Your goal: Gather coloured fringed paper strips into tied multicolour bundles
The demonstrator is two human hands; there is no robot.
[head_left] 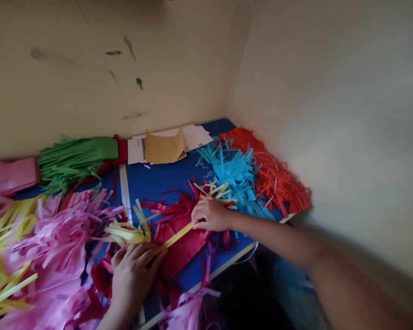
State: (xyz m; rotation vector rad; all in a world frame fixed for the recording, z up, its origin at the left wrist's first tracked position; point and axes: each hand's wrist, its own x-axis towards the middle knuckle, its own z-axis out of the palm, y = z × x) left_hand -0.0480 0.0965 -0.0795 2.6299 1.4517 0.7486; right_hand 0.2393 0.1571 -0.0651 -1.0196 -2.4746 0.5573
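Observation:
A narrow yellow paper strip (179, 236) with fringed ends stretches between my two hands, over crimson fringed paper (184, 252) on the blue table. My left hand (136, 266) is closed on the strip's near left end, where a pale yellow fringe (127, 233) fans out. At the other end, my right hand (209, 214) pinches the strip, with more yellow fringe (220, 191) spreading just beyond its fingers. Some fingertips of both hands are partly hidden.
Pink (69, 229), yellow (3, 261) and green fringed paper (79, 156) cover the left side. Brown paper (165, 146) lies on white sheets (198, 136) at the back. Light blue (234, 172) and orange fringes (278, 183) lie right, with a white cord (276, 172).

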